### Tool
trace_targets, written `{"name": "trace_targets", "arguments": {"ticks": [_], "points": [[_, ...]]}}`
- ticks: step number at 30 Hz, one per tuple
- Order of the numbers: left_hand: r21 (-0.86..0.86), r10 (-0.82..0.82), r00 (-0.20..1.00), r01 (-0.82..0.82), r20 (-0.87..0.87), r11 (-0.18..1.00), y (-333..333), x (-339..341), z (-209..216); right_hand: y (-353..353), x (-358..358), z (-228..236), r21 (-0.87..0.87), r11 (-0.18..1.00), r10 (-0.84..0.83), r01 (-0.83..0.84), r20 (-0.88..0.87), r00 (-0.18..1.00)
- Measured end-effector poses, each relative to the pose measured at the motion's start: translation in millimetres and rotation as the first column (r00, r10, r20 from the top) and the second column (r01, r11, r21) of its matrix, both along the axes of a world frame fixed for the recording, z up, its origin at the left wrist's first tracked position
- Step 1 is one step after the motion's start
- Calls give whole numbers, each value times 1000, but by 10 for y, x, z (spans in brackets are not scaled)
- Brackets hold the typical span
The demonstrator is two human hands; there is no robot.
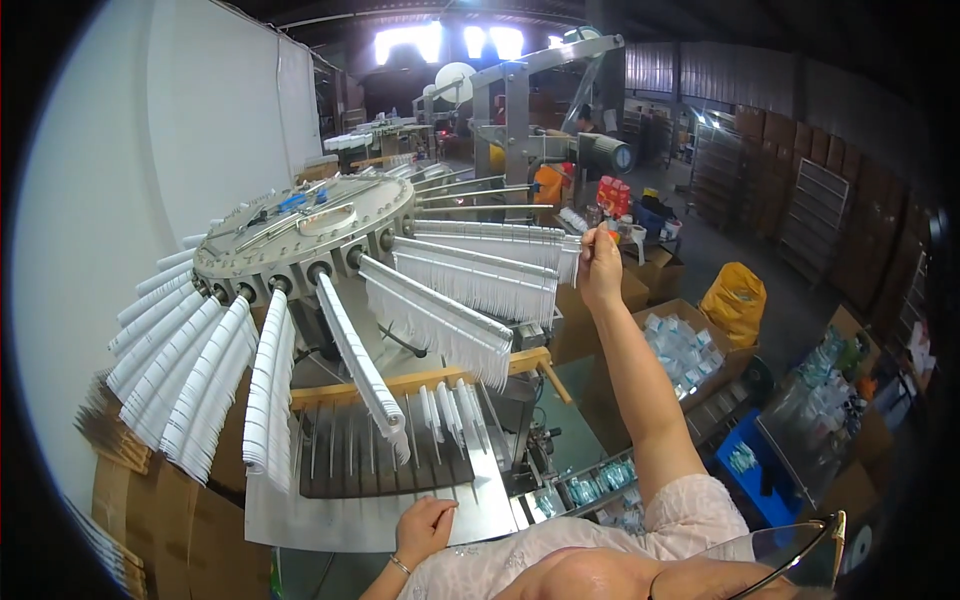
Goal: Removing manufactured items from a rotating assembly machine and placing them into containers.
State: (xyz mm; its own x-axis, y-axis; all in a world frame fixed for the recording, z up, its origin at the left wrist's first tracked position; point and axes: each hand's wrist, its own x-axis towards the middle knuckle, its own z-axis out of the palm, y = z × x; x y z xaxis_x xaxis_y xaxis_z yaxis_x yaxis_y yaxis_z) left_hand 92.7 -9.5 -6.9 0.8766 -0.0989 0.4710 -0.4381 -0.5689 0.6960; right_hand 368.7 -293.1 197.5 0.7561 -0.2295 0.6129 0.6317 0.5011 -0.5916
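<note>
My right hand (600, 268) is raised with bent arm at the outer end of a rod hung with white strips (490, 236). Its fingers are pinched together there, touching the rod's tip as far as I can see. The rod sticks out from a round metal carousel (300, 225), whose other rods carry rows of thin white pieces. Low in front, my left hand (424, 526) rests with curled fingers on a metal plate (380, 525); nothing shows in it. Beside it lies a dark slotted rack (385, 460) with several white pieces (455, 412) at its right.
A wooden bar (420, 378) crosses behind the rack. On the right stand a box of clear packages (684, 350), a yellow sack (735, 303) and a blue tray (752, 470). A metal machine frame (517, 120) rises behind the carousel. A white wall (220, 100) bounds the left.
</note>
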Motion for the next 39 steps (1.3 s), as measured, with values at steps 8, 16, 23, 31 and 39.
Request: {"name": "trace_targets", "arguments": {"ticks": [8, 16, 23, 31, 39], "points": [[-51, -3, 1000, 4, 10, 999, -37, 82, -9, -377, -71, 66, 164, 986, -2, 17, -89, 996], [-23, -19, 999, 18, -32, 1000, -72, 13, 110, -1434, -409, 10, 282, 947, -107, 157, -186, 977], [-17, -562, 827, 562, 14, 827, -615, 169, 794, -2118, -1235, -893, 471, 787, -260, 399, -333, 906], [163, -536, 757, 622, -374, 766, -1932, 652, 1039, -1092, -2053, -1555, 66, 966, -214, 251, -345, 914], [-821, -827, 380, 237, -414, 519, -2045, 724, 745, -862, -3082, -1802, -736, 595, -448, 323, 30, 893]]}}
